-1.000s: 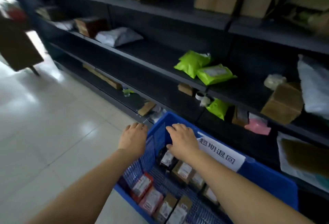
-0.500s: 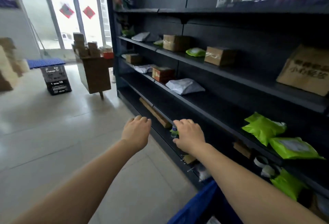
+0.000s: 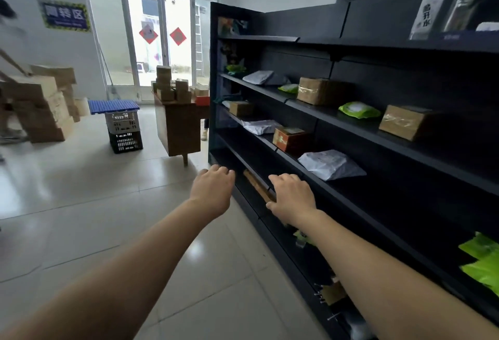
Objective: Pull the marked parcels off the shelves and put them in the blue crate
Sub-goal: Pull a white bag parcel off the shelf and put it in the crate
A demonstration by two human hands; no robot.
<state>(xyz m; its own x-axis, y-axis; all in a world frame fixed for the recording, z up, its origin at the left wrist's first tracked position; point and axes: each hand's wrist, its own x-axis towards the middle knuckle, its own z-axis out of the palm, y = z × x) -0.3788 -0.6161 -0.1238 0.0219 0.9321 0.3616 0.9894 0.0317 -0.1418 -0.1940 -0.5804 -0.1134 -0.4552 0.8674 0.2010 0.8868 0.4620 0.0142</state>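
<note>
Both arms reach forward, palms down. My left hand (image 3: 213,191) hovers over the floor beside the shelf unit (image 3: 318,177), fingers loosely apart and holding nothing. My right hand (image 3: 293,197) is in front of the lower shelf edge, also holding nothing. On the dark shelves lie parcels: a grey bag (image 3: 330,164), a red-brown box (image 3: 290,138), a second grey bag (image 3: 259,126), brown cartons (image 3: 320,91) (image 3: 402,122) and green pouches (image 3: 359,109) (image 3: 483,261). A long thin brown box (image 3: 259,185) lies on the bottom shelf near my right hand. The blue crate is out of view.
Pale tiled floor (image 3: 89,204) stretches to the left. A wooden desk (image 3: 178,123) stacked with small boxes stands at the shelf's far end. Black crates (image 3: 124,130) topped by a blue pallet sit further back, with stacked cartons (image 3: 40,107) at left before glass doors.
The view has swung up and left from the blue crate to the far shelves and room. Both hands stay stretched out in front, no longer over the crate.
</note>
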